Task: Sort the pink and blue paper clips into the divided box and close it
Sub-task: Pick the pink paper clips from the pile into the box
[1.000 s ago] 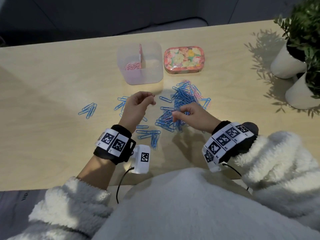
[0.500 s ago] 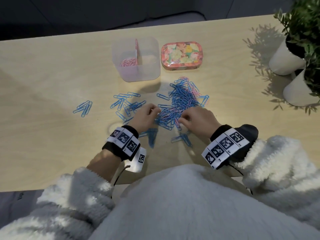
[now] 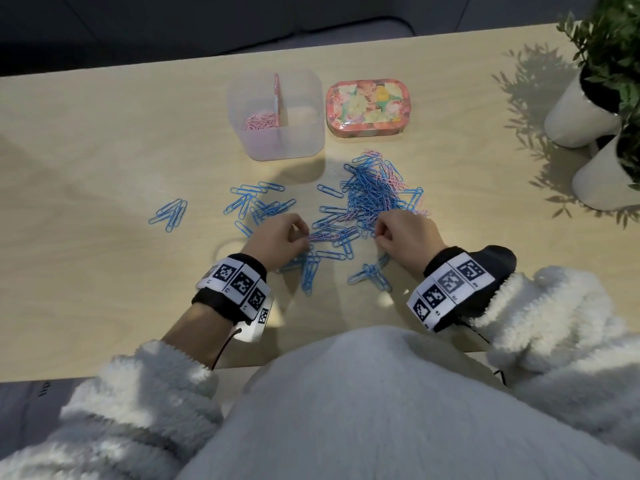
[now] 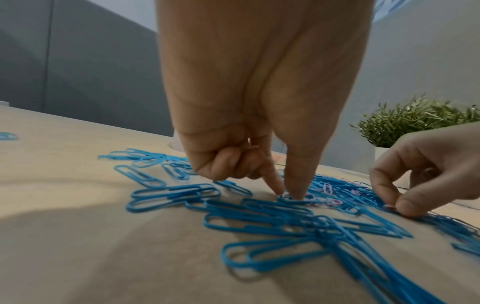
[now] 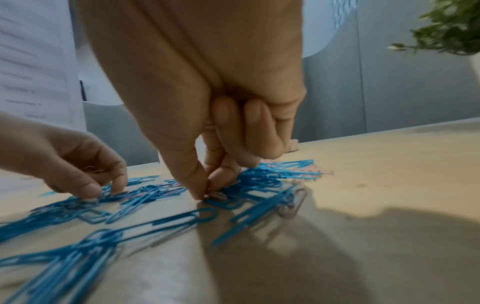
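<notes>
A tangled heap of blue and pink paper clips lies mid-table, with loose blue clips spread to its left. Behind it stands the translucent divided box, open, with pink clips in its left compartment; the right one looks empty. Its floral lid lies to the right. My left hand has thumb and forefinger tips down on a pink clip, and its curled fingers hold more pink clips. My right hand pinches a pink clip at the heap's near edge.
Two white pots with green plants stand at the right end of the table. A small group of blue clips lies apart at the left. More blue clips lie between my wrists near the table's front edge.
My left hand came down from a raised position to the near edge of the heap. My right hand shifted slightly right along the same edge, and both now pinch at clips.
</notes>
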Tool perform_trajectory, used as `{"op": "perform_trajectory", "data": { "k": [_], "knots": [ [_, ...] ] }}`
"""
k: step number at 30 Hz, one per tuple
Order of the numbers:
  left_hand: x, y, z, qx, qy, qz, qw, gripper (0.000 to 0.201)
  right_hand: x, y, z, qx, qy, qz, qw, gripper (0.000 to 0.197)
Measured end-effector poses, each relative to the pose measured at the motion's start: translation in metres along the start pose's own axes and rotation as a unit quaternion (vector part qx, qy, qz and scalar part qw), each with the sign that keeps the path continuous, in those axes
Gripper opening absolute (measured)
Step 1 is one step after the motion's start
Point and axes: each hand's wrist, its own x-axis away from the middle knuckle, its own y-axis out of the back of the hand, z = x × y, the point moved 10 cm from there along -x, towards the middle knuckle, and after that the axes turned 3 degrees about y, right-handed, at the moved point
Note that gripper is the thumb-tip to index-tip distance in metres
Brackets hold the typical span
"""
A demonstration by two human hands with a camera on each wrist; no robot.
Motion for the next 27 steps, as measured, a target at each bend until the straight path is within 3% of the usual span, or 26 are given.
{"op": "perform_trajectory", "data": {
  "k": [5, 9, 12, 20, 23, 25, 27],
  "knots": [
    [-0.004, -0.011, -0.023, -0.068, -0.036, 0.014, 0.997, 0.015, -0.004, 0.002, -0.009, -0.123, 0.008, 0.006, 0.992, 0.004],
    [-0.006, 0.0, -0.021, -0.026, -0.022, -0.007, 0.999, 0.014, -0.013, 0.02, -0.006, -0.255, 0.017, -0.025, 0.966, 0.007],
    [-0.006, 0.023, -0.015, 0.017, -0.01, -0.046, 0.999, 0.015, -0.015, 0.019, -0.008, -0.331, -0.019, 0.005, 0.943, 0.014],
    [-0.01, 0.039, 0.002, -0.016, 0.003, -0.07, 0.997, 0.019, -0.012, 0.009, -0.017, -0.367, -0.069, 0.083, 0.924, 0.018],
    [-0.009, 0.035, 0.008, 0.038, 0.023, -0.084, 0.995, 0.015, -0.01, 0.002, -0.021, -0.485, -0.132, 0.084, 0.86, 0.03],
    [-0.009, 0.031, 0.017, 0.14, 0.065, -0.081, 0.985, 0.017, -0.009, -0.002, -0.024, -0.565, -0.18, 0.071, 0.802, 0.033],
    [-0.01, 0.026, 0.023, 0.253, 0.1, -0.062, 0.96, 0.028, -0.008, -0.004, -0.022, -0.605, -0.187, 0.072, 0.77, 0.029]
  ]
}}
